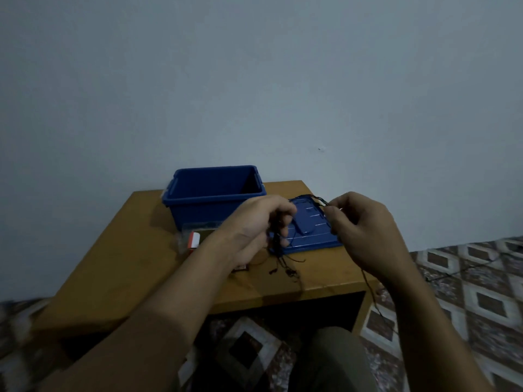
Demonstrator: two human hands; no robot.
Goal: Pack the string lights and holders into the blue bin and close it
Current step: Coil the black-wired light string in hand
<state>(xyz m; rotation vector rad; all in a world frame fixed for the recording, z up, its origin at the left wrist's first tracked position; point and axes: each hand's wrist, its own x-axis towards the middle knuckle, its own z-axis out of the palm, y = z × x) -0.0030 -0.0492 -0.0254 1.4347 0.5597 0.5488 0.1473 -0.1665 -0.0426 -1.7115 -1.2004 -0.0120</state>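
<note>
**Lights in my hands, bin not yet packed**

The task looks to be at an early stage. The blue bin point(215, 193) stands open at the back of the desk point(135, 256), against the wall. I see nothing inside it, though its front wall hides the bottom. The lid point(311, 233) lies flat on the desk just to the right of the bin. A small clear packet point(195, 239) with an orange and white card lies in front of the bin. I think it contains the holders, but I cannot be sure. So the lights, the packet and the closing are all left to do.

My left hand point(254, 230) is closed around a bundle of the string lights point(277, 251), and loose ends hang down from it onto the desk. My right hand point(365, 230) pinches one strand between thumb and fingertips above the lid. From this hand the wire runs down over the desk edge toward the floor. I judge that I am gathering the wire into loops.
</note>
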